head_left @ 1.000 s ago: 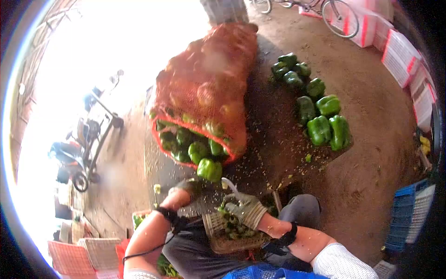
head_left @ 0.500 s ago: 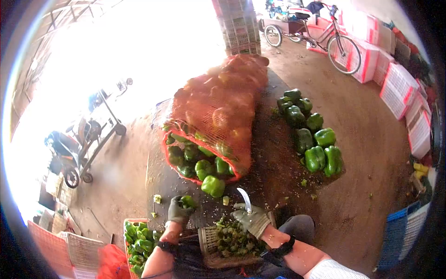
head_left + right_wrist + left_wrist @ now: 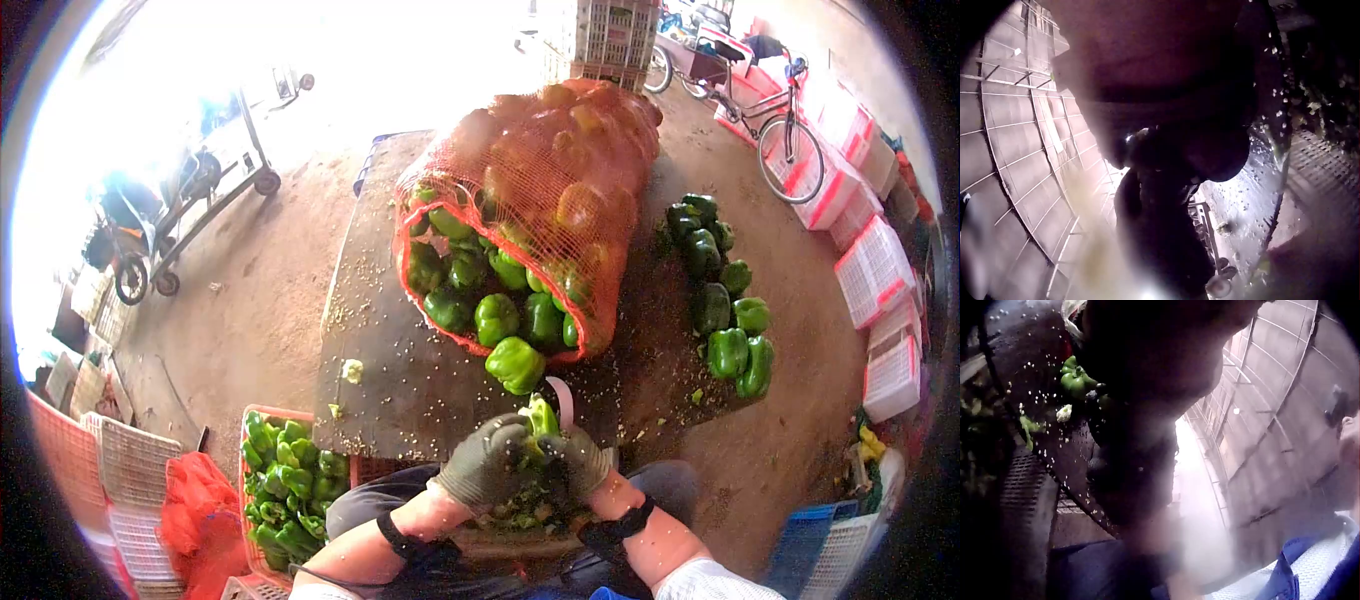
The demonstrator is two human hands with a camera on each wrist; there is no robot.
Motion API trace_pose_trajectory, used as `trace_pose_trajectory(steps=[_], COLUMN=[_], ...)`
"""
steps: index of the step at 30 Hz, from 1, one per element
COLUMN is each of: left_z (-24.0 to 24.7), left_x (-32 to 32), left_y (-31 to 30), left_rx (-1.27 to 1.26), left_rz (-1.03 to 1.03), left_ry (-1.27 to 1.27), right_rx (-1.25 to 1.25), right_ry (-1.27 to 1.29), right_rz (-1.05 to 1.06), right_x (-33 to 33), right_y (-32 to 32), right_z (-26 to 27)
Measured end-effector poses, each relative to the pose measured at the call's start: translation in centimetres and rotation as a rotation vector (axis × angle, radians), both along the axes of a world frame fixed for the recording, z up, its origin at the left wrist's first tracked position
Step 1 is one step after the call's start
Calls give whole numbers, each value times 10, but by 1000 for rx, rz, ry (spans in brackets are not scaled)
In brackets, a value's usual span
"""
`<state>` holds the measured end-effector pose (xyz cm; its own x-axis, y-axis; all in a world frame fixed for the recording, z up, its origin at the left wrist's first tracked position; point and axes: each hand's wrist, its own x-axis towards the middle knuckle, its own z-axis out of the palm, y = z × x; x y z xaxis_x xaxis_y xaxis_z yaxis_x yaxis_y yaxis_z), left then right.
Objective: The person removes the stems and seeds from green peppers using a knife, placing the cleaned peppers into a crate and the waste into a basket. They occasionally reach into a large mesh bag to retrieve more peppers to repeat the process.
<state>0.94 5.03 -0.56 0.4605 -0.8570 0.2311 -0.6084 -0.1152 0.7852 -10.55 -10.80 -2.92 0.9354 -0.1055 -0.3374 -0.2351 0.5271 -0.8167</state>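
Note:
In the head view the gloved left hand (image 3: 487, 465) and gloved right hand (image 3: 580, 464) meet above a crate of green scraps (image 3: 520, 515). Light green pepper flesh (image 3: 541, 416) sticks up between them, gripped by the left hand. The right hand holds a knife whose pale curved blade (image 3: 562, 402) rises beside that flesh; its handle is hidden. Just beyond, a whole green pepper (image 3: 516, 365) lies at the mouth of a red mesh sack (image 3: 565, 190) full of peppers. Both wrist views are dark, and finger details cannot be made out there.
Loose green peppers (image 3: 727, 352) line the right side of the dark board (image 3: 365, 300). An orange crate of peppers (image 3: 247, 500) stands lower left, beside red netting (image 3: 200, 520). Stacked crates (image 3: 875, 265) and a tricycle (image 3: 790, 150) are at the right; a wheeled cart (image 3: 215, 190) is at the left.
The left hand has moved right with its pepper and joined the right hand at the scrap crate. The head view has turned, shifting the sack and board peppers rightward in the picture.

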Motion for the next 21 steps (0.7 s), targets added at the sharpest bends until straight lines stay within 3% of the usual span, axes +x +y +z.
trace_pose_trajectory(steps=[1,2,5,8,11,12,15,18,21], left_z=[10,25,20,10,-10,-11,-11,-87,-23], left_x=[-2,-3,1,-13,-20,-22,-19,-9,-2], left_y=[3,6,8,12,12,6,-1,14,3], left_rx=[-68,20,487,541,431,606,693,483,467], left_rz=[84,110,98,52,17,-42,-158,-262,-379], left_ry=[-91,-174,-449,-319,-196,-165,13,901,1185], right_rx=[95,1,-81,34,-76,-116,-172,-304,-390], right_ry=[7,39,-55,-30,20,70,212,227,131], right_rz=[-21,11,4,42,38,58,93,164,252], right_x=[9,14,19,9,-3,-7,-13,-19,-24], right_y=[6,8,10,10,9,7,5,3,-1], right_z=[27,31,22,2,-11,-14,-7,-1,3])
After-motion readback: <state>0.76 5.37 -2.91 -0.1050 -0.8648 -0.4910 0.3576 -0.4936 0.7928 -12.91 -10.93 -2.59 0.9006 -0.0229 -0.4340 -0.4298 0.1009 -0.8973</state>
